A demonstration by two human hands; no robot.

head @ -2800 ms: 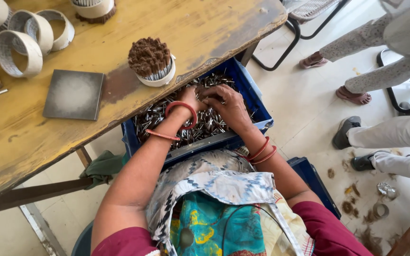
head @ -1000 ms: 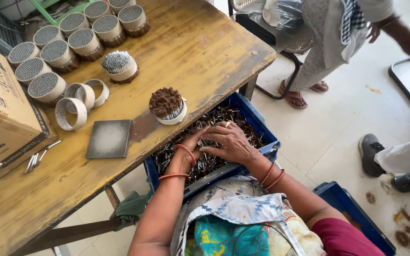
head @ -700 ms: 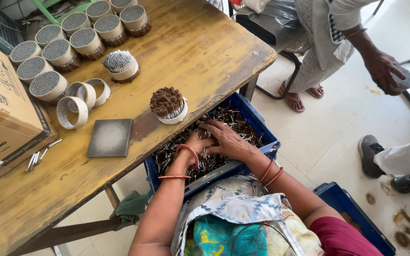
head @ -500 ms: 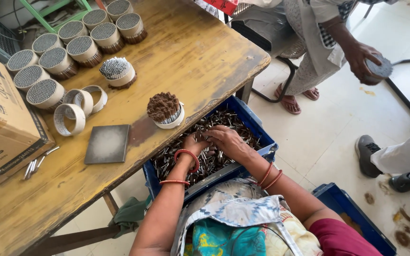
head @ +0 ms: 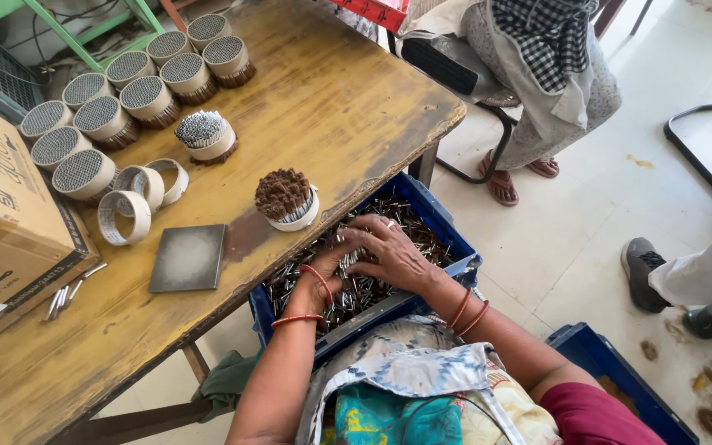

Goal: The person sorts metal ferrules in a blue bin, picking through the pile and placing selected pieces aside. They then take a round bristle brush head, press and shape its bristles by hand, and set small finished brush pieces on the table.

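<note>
Your left hand (head: 316,278) is clenched on a small bunch of thin metal pins (head: 348,265), and your right hand (head: 387,251) lies spread over that bunch, fingers released, cupping it from above. Both hands sit inside the blue crate (head: 456,251), the loose pins heaped under and around them. Just beyond your grip, at the edge of the wooden table (head: 339,99), stands a ring packed with rusty pins (head: 286,199). Farther left lies a grey metal plate (head: 188,258), then the empty rings (head: 138,200) and filled rings (head: 125,91).

Crate (head: 442,227) of metal pins (head: 356,288) sits below table (head: 331,99) edge, both hands in it: left hand (head: 316,284), right hand (head: 389,251); filled ring (head: 288,200) on table just behind.
</note>
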